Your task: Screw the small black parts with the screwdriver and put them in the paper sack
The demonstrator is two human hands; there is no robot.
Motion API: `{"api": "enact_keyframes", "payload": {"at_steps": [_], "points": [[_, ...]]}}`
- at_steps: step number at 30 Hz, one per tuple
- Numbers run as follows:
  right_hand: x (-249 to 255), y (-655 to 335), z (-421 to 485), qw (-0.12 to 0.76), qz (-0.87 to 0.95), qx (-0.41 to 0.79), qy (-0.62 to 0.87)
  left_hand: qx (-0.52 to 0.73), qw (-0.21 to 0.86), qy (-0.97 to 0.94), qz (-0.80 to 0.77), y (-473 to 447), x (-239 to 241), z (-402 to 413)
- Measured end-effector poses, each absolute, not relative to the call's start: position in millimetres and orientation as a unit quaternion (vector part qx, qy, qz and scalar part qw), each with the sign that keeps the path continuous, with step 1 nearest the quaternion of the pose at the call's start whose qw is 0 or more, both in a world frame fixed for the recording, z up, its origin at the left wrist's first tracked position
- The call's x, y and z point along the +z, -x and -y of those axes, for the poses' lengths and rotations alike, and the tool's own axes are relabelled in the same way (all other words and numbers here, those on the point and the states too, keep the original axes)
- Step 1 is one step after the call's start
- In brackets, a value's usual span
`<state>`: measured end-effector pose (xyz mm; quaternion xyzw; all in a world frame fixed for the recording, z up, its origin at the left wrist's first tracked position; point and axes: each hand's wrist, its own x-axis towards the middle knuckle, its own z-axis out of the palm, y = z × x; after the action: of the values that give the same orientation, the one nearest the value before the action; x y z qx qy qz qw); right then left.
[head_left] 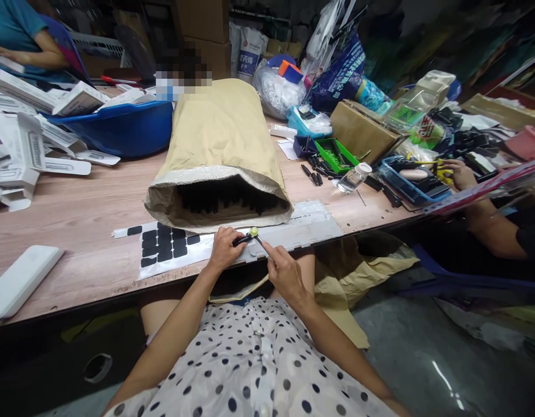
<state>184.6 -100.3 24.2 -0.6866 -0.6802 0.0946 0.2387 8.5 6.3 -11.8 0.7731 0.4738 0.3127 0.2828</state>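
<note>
My left hand [224, 248] is closed around a small black tool-like piece [242, 238] with a yellow-green round tip [253, 231], at the table's near edge. My right hand [281, 270] pinches a thin dark stick or pin that reaches up to that tip. Both hands rest over a clear plastic sheet [302, 223]. Just left of them lies a white backing sheet with several black adhesive pads [163, 244]. Behind the hands a large tan paper sack [219, 139] lies on its side, its open mouth showing many black parts [226, 200].
A blue basin [120, 130] with white cartons stands at the back left, with loose white boxes [19, 150] beside it. A white flat device [19, 279] lies front left. At right: a plastic bottle [353, 177], green tray [337, 153], cardboard box [363, 130], another person's hand [458, 174].
</note>
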Motion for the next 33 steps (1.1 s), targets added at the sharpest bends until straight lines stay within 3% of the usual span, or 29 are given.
{"api": "enact_keyframes", "payload": {"at_steps": [6, 12, 22, 33], "points": [[34.9, -179.3, 98.1, 0.304, 0.689, 0.081, 0.653, 0.312, 0.283, -0.775, -0.471, -8.2, -11.6, -7.0], [21.4, -176.2, 99.8, 0.287, 0.705, 0.075, 0.645, 0.314, 0.271, -0.772, -0.482, -9.9, -12.6, -6.1], [18.7, -197.2, 90.6, 0.409, 0.619, 0.135, 0.656, 0.309, 0.231, -0.787, -0.482, -8.7, -15.1, -5.5], [15.2, -189.6, 92.8, 0.446, 0.612, 0.172, 0.630, 0.314, 0.218, -0.782, -0.493, -11.9, -15.0, -5.9]]}}
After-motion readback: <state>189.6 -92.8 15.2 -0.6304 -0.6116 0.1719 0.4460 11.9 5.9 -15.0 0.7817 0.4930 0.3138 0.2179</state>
